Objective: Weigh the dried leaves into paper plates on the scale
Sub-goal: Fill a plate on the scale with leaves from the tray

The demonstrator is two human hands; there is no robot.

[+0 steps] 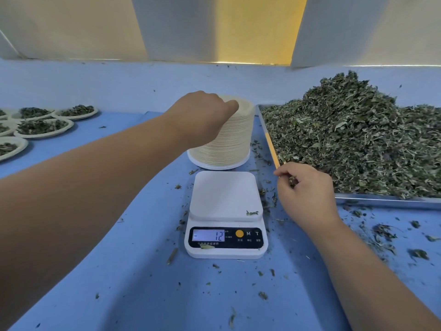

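A white digital scale [225, 197] stands on the blue table with its platform bare except for one leaf scrap; the display reads -12. Behind it rises a tall stack of paper plates [229, 142]. My left hand [202, 111] lies on top of the stack, fingers curled over the top plate's near rim. My right hand [305, 187] hovers at the near left corner of a metal tray [381, 199], fingers curled round a pinch of dried leaves. A big heap of dried leaves [358, 134] fills the tray.
Several filled paper plates [43, 126] sit at the far left of the blue table [143, 271]. Loose leaf bits [381, 235] lie scattered around the scale and in front of the tray. A pale wall rises behind.
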